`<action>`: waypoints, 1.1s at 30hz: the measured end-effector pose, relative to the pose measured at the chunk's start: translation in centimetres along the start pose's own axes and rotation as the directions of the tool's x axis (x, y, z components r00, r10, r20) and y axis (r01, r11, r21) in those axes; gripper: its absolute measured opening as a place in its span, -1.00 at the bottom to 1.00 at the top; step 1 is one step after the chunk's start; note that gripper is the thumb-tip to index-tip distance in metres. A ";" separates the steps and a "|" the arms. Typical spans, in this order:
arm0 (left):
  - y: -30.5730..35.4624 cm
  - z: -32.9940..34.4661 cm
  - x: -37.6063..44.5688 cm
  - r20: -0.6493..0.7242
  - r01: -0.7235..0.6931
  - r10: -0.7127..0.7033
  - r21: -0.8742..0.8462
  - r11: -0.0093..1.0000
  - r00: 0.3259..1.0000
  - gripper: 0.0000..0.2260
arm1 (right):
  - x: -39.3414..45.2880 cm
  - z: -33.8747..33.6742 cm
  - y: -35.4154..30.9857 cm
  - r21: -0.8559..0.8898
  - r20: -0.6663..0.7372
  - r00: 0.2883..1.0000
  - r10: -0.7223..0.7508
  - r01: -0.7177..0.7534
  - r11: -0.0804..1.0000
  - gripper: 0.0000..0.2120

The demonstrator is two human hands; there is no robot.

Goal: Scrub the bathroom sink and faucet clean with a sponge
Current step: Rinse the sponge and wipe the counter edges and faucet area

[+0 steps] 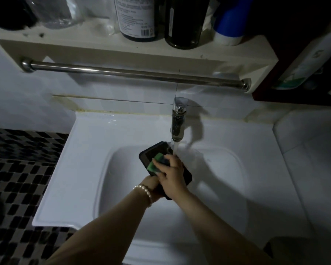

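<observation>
White ceramic forms the sink (88, 169), its basin sunk between a flat left ledge and a wider right one, with open room on both sides of the hands. One chrome faucet (177, 121) stands at the back rim, and water runs from its spout. Over the basin's middle the left hand (151, 185) holds the near end of a flat black tray (155, 150) from below (its fingers are mostly hidden, so how they lie cannot be told). The right hand (170, 174) curls its fingers over one green sponge (154, 163), pressing it onto the tray's top face just beside the stream. A pearl bracelet (145, 192) circles the left wrist. Above, one steel towel bar (134, 72) runs under a shelf (103, 48) carrying two dark bottles (138, 18) and one blue-and-white bottle (228, 22).
</observation>
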State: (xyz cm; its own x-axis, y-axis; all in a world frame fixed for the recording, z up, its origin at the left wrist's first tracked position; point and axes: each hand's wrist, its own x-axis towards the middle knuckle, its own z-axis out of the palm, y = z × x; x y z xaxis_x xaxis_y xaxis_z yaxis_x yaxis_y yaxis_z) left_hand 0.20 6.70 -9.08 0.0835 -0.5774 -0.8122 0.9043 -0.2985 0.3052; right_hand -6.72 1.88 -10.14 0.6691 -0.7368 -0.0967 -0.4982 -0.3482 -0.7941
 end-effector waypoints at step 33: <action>3.7 -1.5 -0.6 -0.029 -0.008 0.014 0.207 0.978 0.999 -0.46 | 4.4 -9.2 3.4 0.507 0.018 0.890 0.456 -0.401 0.763 -0.70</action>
State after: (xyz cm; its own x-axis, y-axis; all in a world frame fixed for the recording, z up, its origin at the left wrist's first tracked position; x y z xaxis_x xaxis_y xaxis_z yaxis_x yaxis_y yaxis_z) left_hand 4.09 7.10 -8.23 0.1084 -0.5589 -0.8221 0.7972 -0.4452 0.4077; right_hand -10.56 -7.88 -7.78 0.3786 -0.8039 -0.4587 -0.3692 0.3233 -0.8713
